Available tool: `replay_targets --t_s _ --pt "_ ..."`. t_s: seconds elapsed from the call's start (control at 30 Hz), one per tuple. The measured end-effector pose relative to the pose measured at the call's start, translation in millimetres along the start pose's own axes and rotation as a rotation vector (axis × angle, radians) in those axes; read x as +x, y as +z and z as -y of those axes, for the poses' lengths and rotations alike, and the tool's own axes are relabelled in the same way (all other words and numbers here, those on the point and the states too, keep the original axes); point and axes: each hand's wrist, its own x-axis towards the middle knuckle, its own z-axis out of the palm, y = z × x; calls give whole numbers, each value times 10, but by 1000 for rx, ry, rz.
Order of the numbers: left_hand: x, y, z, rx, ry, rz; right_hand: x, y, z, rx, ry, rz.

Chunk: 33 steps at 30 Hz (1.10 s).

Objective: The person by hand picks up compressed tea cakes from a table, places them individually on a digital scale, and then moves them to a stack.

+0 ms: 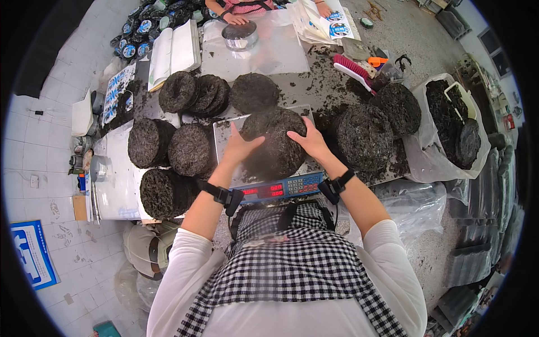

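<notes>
Several round dark pressed cakes, seemingly dried seaweed, lie over the work table. Above the metal plate of a digital scale [223, 141], one large cake [278, 153] is between my two hands. My left hand [241, 147] is at its left side, thumb over the top face and index finger spread along the edge. My right hand [310, 140] grips the right side, thumb on top and fingers round the rim. Whether the cake touches the plate is hidden. The scale's display [269, 191] is lit red. Another cake [254, 92] lies just behind.
Cakes stand in stacks at left [158, 193] and right [364, 137]. A white bag [421, 156] of dark material is far right, near a red-bristled brush [353, 67]. Across the table, a co-worker's hand [236, 19] rests on a cake in a metal ring [241, 42]; paper sheets [174, 52] lie nearby.
</notes>
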Motion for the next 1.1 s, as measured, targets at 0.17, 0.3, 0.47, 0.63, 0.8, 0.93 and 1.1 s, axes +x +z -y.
replay_targets --t_s 0.17,0.3,0.47,0.63,0.8,0.93,1.1 --pt "-279 172 -270 640 604 -430 -298 92 265 -646 -540 -437" --pt "-261 357 -172 537 841 -139 -550 135 270 -689 -271 -135" --pt "-367 562 -151 566 825 -205 -514 328 212 -509 -213 -230" --pt "-295 684 -66 641 847 -245 -547 592 182 -874 -333 -271" --pt "-299 641 -98 689 831 -213 -342 -494 606 -1017 -501 -423" --pt "-299 406 -145 469 854 -171 -631 -802 691 -118 -331 -438" --pt "-381 -422 -43 26 801 -298 -995 -586 350 29 -130 -366"
